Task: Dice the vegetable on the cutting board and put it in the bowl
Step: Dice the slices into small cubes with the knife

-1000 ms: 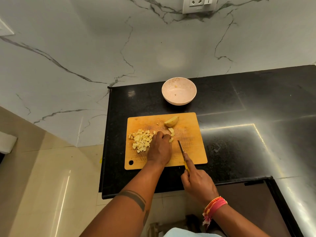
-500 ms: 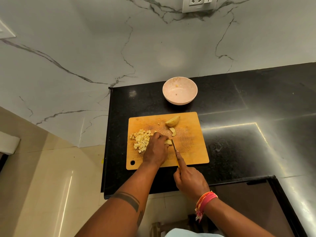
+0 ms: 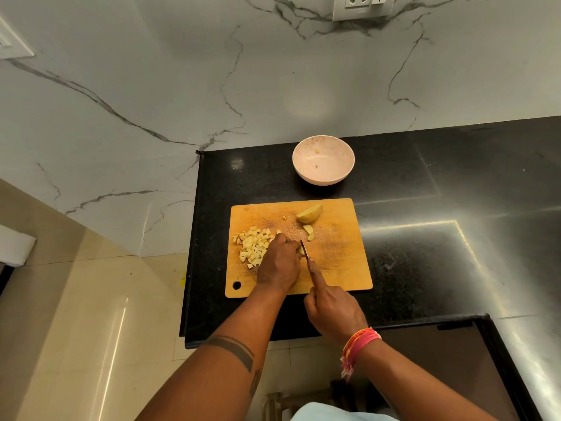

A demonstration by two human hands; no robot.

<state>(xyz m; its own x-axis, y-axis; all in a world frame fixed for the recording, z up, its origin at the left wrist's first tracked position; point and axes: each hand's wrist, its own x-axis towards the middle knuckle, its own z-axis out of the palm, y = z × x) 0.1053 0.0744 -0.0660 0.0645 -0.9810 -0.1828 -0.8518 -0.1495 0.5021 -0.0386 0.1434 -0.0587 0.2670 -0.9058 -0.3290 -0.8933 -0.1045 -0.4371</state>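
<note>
My left hand [image 3: 277,262] curls over a vegetable piece [image 3: 302,250] mid-cutting board [image 3: 343,256]; my right hand [image 3: 332,308] grips the knife [image 3: 304,249] against it. Diced pile [image 3: 253,246] at nine o'clock, bowl [image 3: 323,177] at twelve on the table [image 3: 425,238].

Wooden cutting board [image 3: 340,262] showing a matt, knife-scored face; black stone bench [image 3: 425,177] gleaming glossy; bowl [image 3: 323,173] looking smooth; marble-patterned wall [image 3: 182,86] appearing polished.
</note>
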